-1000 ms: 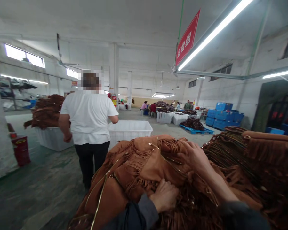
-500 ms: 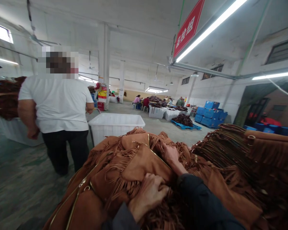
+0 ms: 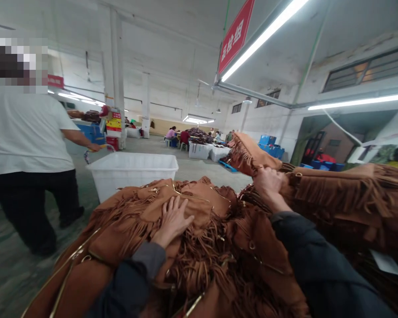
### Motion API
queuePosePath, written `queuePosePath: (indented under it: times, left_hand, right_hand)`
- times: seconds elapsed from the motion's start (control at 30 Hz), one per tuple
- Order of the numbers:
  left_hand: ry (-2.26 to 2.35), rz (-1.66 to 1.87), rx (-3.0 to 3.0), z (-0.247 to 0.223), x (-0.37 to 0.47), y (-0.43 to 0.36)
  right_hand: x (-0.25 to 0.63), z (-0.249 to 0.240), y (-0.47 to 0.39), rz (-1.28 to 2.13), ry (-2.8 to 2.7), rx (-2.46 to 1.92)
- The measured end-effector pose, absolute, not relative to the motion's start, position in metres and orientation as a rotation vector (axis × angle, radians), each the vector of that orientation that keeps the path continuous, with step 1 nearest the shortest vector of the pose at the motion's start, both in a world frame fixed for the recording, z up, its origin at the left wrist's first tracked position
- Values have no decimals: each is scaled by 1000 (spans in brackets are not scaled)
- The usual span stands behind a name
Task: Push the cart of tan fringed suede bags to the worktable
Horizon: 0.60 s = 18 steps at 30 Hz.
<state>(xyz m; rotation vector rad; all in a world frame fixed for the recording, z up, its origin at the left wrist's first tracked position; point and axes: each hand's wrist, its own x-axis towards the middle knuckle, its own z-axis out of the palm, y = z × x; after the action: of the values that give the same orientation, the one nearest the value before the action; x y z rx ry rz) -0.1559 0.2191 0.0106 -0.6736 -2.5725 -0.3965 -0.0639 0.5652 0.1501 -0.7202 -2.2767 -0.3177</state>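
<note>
Left hand (image 3: 172, 218) is pressing spread flat on fringed bag pile (image 3: 126, 221); right hand (image 3: 268, 183) is gripping, apparently fisted, lifted fringed bag (image 3: 248, 152).

1. Someone in a white t-shirt (image 3: 23, 128) and dark trousers is right there on the left, back to us.
2. Big white plastic tub (image 3: 132, 170) sits on the concrete floor (image 3: 9, 260) just past them.
3. Red hanging sign (image 3: 236, 36) overhead beside a long tube light (image 3: 265, 34).
4. Further back, a few people sitting (image 3: 177, 134) near more white bins (image 3: 205, 151).
5. Blue crates (image 3: 270, 143) stacked by the right wall.
6. White pillar (image 3: 116, 75) mid-room.
</note>
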Motion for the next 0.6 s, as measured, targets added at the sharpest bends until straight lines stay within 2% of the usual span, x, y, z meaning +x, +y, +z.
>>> queuePosePath:
  times: [0.13, 0.23, 0.33, 0.6]
  left_hand:
    - [-2588, -357, -615, 12, -179, 209]
    - [-2516, -320, -589, 1, -181, 205]
    - [-2427, -263, -558, -10, -170, 209]
    - [-2338, -305, -550, -10, -157, 222]
  right_hand:
    - [-67, 41, 529, -232, -2724, -611]
    - [-65, 2, 532, -177, -2777, -614]
    - [-58, 5, 550, -113, -2782, -591]
    - [9, 56, 558, -52, -2737, -403]
